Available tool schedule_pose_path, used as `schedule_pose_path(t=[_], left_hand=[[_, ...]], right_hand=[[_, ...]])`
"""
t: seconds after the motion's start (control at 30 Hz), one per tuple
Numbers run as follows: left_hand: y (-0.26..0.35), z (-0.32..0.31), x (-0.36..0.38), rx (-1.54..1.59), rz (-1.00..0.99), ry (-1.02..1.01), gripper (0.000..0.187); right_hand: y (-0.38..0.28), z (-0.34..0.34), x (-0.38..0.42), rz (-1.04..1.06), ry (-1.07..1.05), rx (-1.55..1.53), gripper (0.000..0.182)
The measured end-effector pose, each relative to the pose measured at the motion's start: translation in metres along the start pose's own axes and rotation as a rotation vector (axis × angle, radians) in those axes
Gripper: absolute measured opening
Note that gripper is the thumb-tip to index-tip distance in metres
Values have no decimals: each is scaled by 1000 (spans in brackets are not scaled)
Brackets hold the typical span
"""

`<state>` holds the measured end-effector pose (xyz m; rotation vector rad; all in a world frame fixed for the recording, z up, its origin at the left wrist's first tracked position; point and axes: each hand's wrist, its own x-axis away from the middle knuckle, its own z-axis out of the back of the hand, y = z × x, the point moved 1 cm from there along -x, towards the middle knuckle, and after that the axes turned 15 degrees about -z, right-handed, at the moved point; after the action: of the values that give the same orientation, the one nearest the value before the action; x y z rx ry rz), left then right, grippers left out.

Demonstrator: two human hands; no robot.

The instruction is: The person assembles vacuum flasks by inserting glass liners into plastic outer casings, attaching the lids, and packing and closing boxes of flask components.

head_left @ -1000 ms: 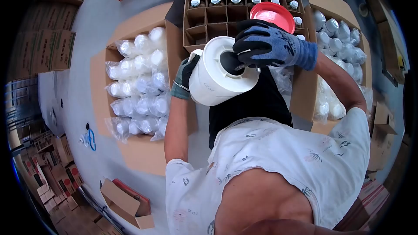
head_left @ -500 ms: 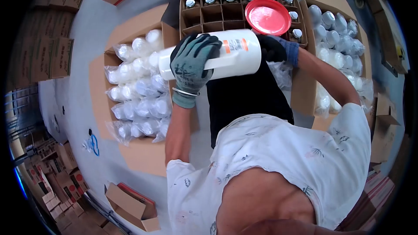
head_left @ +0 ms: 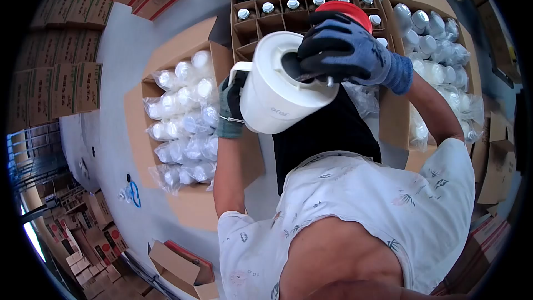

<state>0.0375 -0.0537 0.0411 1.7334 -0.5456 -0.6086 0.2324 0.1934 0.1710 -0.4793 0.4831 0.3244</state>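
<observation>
Brown cardboard is around everywhere in the head view: stacked cartons (head_left: 78, 86) at the left edge, a small opened box (head_left: 175, 264) low on the grey floor (head_left: 116, 66), and a blue looped item (head_left: 135, 194) above it. Ahead stands a large divided cardboard case (head_left: 272, 22), with white-capped bottles (head_left: 268, 8) in its cells; a red round plastic piece (head_left: 362, 16) and the gloved right hand (head_left: 350, 50) hide part of it. The open left-side carton (head_left: 183, 36) and the open right-side carton (head_left: 397, 89) both hold white rounded pieces wrapped in clear plastic. Between these cartons, before the person's body, the white cylindrical plastic jug (head_left: 277, 100) is held tilted. Its long axis runs from lower left to upper right, and its end with the dark round opening faces upward and right. The green-gloved left hand (head_left: 235, 95) grasps it at the handle (head_left: 242, 65) side; the right hand has bent fingers at the opening, but I cannot tell what they grasp.
</observation>
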Motion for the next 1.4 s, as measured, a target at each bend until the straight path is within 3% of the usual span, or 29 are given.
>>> schedule_pose_path(t=[0.07,0.17,0.2,0.23,0.27,0.3,0.33,0.43,0.47,0.57,0.6,0.63,0.67,0.7,0.73,0.83,0.9,0.93,1.03,1.07,1.1,1.13,1.17,1.23,1.3,1.33,1.37,1.4], left_hand=[[6,-8,3,-118,9,-91,23],[13,-14,7,-900,-572,-335,21],[8,-15,6,-671,-391,-160,20],[10,-17,7,-715,-456,-114,20],[25,-27,6,-756,-522,-66,20],[40,-36,4,-797,-587,-15,21],[47,-44,3,-604,-502,39,20],[71,-64,-6,-907,-949,-239,23],[83,-76,-8,-1013,-1036,-370,25],[90,-70,-21,-921,-946,-376,25],[83,-54,-26,-814,-764,-344,27],[80,-38,-31,-799,-666,-361,27],[84,-37,-37,-730,-680,-487,28],[88,-40,-41,-653,-691,-617,29],[97,-56,-39,-712,-718,-791,30],[91,-107,-17,-1071,-912,-1324,34],[66,-111,-3,-995,-957,-1307,40],[58,-109,2,-1011,-981,-1203,42],[41,-103,21,-864,-860,-956,49],[35,-104,34,-873,-807,-863,55],[22,-102,43,-912,-833,-766,65],[12,-105,56,-896,-773,-556,71],[7,-108,68,-873,-705,-351,79],[8,-111,79,-1002,-637,-330,93],[7,-115,83,-1087,-659,-243,96],[6,-117,83,-944,-619,-194,100],[9,-117,82,-865,-543,-215,102],[4,-112,84,-780,-446,-233,103]], right_hand=[[-2,-9,0,30,-56,-61,49],[4,-22,17,-340,-113,-107,54],[4,-25,19,-409,8,-152,46],[5,-28,22,-476,128,-193,39],[16,-36,27,-610,83,-280,32],[15,-41,26,-909,42,-524,27],[14,-47,26,-1218,75,-766,34],[22,-78,55,-1557,-194,-1151,30],[17,-89,65,-1573,-218,-1223,30],[28,-95,77,-1581,-337,-1356,28],[29,-78,72,-1507,-79,-1349,24],[54,-68,74,-1516,-182,-1344,22],[71,-61,83,-1435,132,-1139,25],[101,-61,92,-1515,188,-1038,25],[145,-79,113,-1361,215,-927,27],[246,-130,166,-1324,20,-204,33],[250,-137,170,-1190,-170,387,28],[253,-142,169,-1307,-264,287,28],[178,-123,113,-824,67,-92,34],[130,-97,84,-900,-101,-651,43],[97,-90,66,-875,-218,-947,50],[64,-83,49,-879,-345,-1229,58],[52,-89,42,-833,-424,-1246,61],[49,-104,37,-659,-451,-640,60],[36,-94,23,-706,-512,-434,67],[26,-92,21,-759,-433,-233,66],[10,-85,8,-868,-508,-71,66],[5,-94,14,-853,-415,-48,64]])
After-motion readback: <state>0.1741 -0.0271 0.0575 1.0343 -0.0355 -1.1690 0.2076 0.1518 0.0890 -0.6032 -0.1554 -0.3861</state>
